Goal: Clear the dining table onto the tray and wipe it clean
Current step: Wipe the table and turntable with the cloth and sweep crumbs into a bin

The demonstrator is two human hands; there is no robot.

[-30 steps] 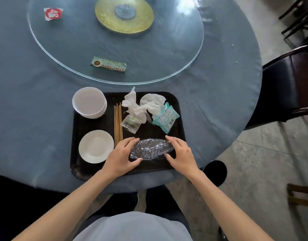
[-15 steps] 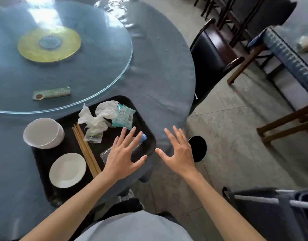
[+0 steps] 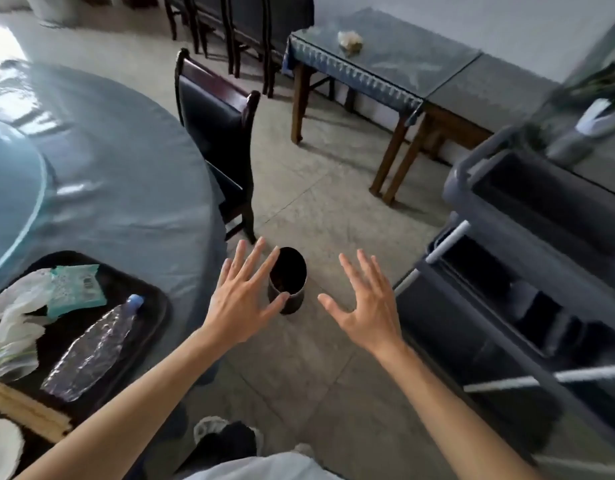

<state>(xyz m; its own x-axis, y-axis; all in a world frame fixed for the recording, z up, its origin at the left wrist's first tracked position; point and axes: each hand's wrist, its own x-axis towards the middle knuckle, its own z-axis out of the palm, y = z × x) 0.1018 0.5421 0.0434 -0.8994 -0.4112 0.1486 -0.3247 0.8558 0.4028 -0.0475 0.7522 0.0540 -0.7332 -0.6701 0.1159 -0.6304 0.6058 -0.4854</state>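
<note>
Both hands are spread wide and hold nothing. The left hand (image 3: 242,299) and the right hand (image 3: 366,303) hang over the floor, away from the worktop (image 3: 126,188). The tray (image 3: 157,306) sits at the worktop's edge with a squashed bottle (image 3: 91,348), tissues (image 3: 15,317) and chopsticks (image 3: 25,410) on it. The loading looks nearly done. Next, I think, comes finding a cloth, maybe on the grey cart (image 3: 528,271), to wipe.

Both my hands hang empty over the floor, fingers spread: my left hand (image 3: 242,299) by the dark bin (image 3: 287,280), my right hand (image 3: 366,306) beside the grey cart (image 3: 528,258). On the surface (image 3: 126,174) at my left, the black tray (image 3: 153,306) holds a crushed bottle (image 3: 91,348), tissues (image 3: 15,327) and a green packet (image 3: 75,285).
</note>
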